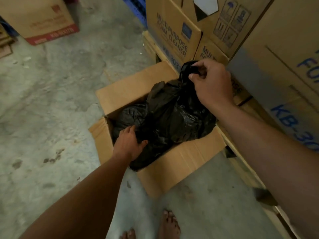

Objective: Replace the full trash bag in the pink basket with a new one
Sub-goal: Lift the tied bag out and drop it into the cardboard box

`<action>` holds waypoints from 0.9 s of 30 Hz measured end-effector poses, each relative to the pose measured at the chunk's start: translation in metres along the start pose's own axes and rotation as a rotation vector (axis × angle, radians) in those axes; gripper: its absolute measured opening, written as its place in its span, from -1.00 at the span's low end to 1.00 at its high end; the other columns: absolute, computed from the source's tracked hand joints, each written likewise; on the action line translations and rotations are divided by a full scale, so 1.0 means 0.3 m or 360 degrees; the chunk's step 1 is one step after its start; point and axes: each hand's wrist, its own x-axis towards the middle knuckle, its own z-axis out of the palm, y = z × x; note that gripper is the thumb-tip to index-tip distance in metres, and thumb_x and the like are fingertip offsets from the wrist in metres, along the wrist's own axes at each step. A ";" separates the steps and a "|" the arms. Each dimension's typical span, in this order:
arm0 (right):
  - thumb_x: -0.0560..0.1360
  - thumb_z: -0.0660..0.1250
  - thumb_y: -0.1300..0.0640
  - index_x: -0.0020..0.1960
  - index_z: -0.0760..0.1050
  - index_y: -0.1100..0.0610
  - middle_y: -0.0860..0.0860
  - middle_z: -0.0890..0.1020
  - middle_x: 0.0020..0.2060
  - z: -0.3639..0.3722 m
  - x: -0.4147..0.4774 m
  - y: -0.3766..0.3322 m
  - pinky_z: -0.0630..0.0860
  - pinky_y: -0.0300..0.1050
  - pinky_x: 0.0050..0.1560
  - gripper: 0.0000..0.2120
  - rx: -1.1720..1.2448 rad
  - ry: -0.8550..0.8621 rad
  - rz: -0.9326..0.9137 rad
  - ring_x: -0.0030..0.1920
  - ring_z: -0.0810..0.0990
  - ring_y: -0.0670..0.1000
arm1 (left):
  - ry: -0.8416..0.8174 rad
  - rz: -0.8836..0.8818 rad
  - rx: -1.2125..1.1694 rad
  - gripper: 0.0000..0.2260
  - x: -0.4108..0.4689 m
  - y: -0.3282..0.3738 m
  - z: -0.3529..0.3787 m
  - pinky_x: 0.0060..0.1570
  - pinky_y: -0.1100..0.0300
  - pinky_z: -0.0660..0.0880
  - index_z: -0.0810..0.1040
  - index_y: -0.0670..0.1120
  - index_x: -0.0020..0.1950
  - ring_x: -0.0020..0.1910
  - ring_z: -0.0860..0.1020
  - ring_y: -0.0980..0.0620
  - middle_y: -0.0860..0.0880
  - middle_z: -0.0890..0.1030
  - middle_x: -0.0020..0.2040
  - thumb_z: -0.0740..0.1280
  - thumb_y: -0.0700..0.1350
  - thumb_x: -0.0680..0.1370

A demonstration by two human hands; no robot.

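A full black trash bag [174, 116] sits inside an open cardboard box [181, 163] on the concrete floor. My right hand [210, 83] pinches the bag's gathered neck at the top and holds it up. Lower down, my left hand [129, 144] presses against the bag's left side, fingers spread over the plastic. More crumpled black plastic [127, 116] lies in the box to the left of the bag. The pink basket is not in view.
Stacked cardboard cartons [174, 37] marked as foam cleaner stand on a pallet right behind the box. Large cartons [284, 75] rise at the right. Another carton [43, 19] sits far left. Bare concrete floor [60, 100] spreads left; my bare feet [169, 226] are below.
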 end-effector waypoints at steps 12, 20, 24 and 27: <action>0.60 0.35 0.00 0.26 0.55 0.06 0.08 0.65 0.09 -0.337 -0.071 -0.215 0.59 0.07 0.07 -0.73 -0.0400 -0.0410 0.0225 0.13 0.61 0.17 | 0.0059 0.0403 0.0139 -0.31 -0.131 0.198 -0.542 0.32 0.00 0.42 0.29 -0.12 0.51 0.37 0.40 -0.17 -0.15 0.45 0.40 0.32 0.24 0.51; 0.60 0.28 -0.08 0.29 0.52 0.05 0.10 0.66 0.15 -0.847 -0.433 -0.432 0.58 0.10 0.12 -0.66 -0.0620 -0.0383 0.0494 0.18 0.60 0.20 | -0.0034 0.1037 0.0380 -0.27 -0.477 0.664 -0.935 0.39 -0.02 0.38 0.27 -0.05 0.54 0.44 0.36 -0.10 -0.07 0.39 0.48 0.24 0.34 0.49; 0.56 0.29 -0.08 0.30 0.52 0.09 0.14 0.62 0.23 -1.162 -0.661 -0.513 0.55 0.01 0.17 -0.62 -0.0599 -0.0298 0.0713 0.21 0.59 0.20 | -0.0103 0.1415 0.0438 -0.45 -0.734 0.932 -1.063 0.22 0.02 0.50 0.40 -0.01 0.38 0.28 0.49 -0.08 -0.03 0.52 0.31 0.32 0.23 0.49; 0.54 0.31 -0.05 0.32 0.54 0.07 0.14 0.64 0.24 -1.404 -0.843 -0.552 0.58 0.04 0.18 -0.61 -0.0612 -0.0122 0.0870 0.22 0.61 0.22 | -0.0146 0.1654 0.0481 -0.43 -0.954 1.136 -1.136 0.17 -0.02 0.54 0.41 -0.01 0.39 0.22 0.55 -0.15 -0.08 0.56 0.28 0.30 0.25 0.46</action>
